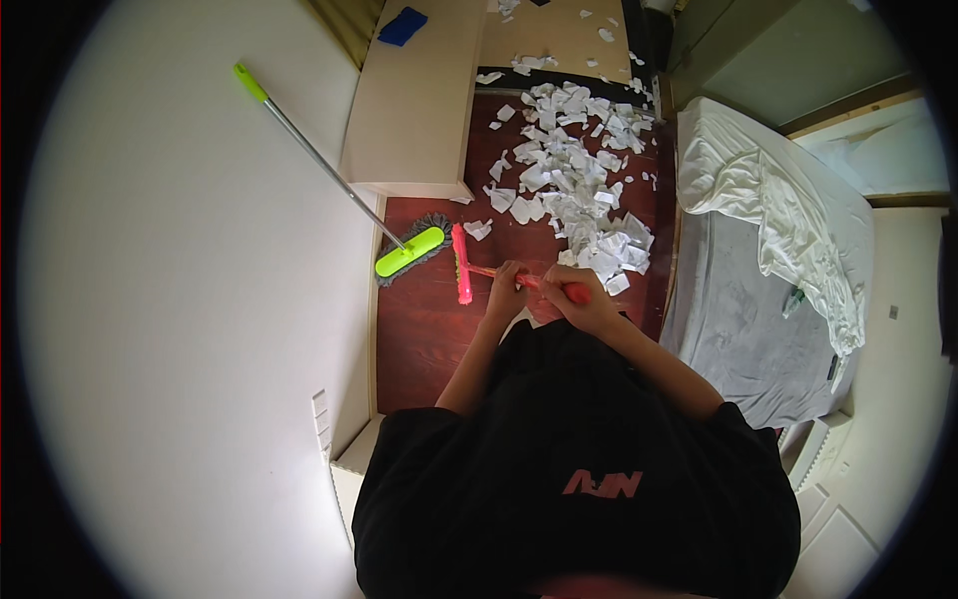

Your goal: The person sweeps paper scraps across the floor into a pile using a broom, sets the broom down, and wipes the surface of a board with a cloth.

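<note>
Both of my hands grip the handle of a red broom (463, 266). My left hand (510, 288) is closed round the lower shaft, and my right hand (580, 296) holds the upper end near its thick red grip (577, 293). The broom head is on the left of my hands, close to the dark red wooden floor (419, 337). Ahead and to the right, a spread of crumpled and torn white paper (572, 176) covers much of the floor. A single paper scrap (477, 229) lies just beyond the broom head.
A flat mop (410, 251) with a lime-green plate leans on the white wall (187, 299) at left. Beyond it stands a pale cabinet (412, 105) with a blue cloth (403, 26) on top. At right is a bed (718, 299) with a rumpled white sheet (771, 195).
</note>
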`<state>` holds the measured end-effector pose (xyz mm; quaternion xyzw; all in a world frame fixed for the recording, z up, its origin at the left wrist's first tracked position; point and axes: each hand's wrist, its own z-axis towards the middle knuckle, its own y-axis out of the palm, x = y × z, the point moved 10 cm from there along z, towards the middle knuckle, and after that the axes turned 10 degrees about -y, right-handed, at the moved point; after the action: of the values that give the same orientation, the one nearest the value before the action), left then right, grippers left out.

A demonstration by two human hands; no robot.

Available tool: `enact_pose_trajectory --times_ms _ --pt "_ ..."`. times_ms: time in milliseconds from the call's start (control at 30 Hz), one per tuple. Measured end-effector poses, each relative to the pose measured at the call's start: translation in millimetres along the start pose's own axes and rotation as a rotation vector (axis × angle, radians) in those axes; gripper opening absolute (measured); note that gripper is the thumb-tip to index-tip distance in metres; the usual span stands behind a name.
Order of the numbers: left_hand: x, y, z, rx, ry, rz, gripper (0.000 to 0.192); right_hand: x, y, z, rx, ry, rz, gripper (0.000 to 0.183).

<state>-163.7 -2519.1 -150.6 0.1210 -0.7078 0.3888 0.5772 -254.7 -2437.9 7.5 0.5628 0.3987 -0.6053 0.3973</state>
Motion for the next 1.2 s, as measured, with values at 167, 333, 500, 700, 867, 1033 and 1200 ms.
enact_pose_trajectory --times_ms 167,333,500,700,867,1033,1200 --pt "-25.9 -22.2 11.0 -0.061 -0.011 -0.025 0.025 -3.9 40.5 20.4 -0.035 -0.225 -0.058 0.02" --pt "-52.6 -31.4 46.8 -0.028 -0.132 -0.094 0.021 6.5 48.3 47.0 0.024 -0.245 -0.124 0.019" --pt "-66.2 -3.5 76.0 -0.099 -0.016 -0.096 0.02 24.6 26.6 56.4 0.122 -0.053 -0.209 0.009" --pt "-70.1 52.6 63.8 -0.435 -0.004 -0.366 0.028 5.7 25.8 28.9 0.265 0.031 -0.357 0.012" --pt "-34.5 71.3 46.2 -0.65 -0.083 -0.386 0.028 -47.9 38.0 13.2 0.192 -0.143 -0.572 0.017" --pt "29.6 42.3 38.6 -0.598 0.108 -0.25 0.024 -94.4 39.5 -6.8 0.293 -0.249 -0.558 0.024" --pt "34.8 14.2 25.9 -0.599 0.086 -0.108 0.019 -86.4 22.0 -22.2 0.513 -0.147 -0.275 0.022"
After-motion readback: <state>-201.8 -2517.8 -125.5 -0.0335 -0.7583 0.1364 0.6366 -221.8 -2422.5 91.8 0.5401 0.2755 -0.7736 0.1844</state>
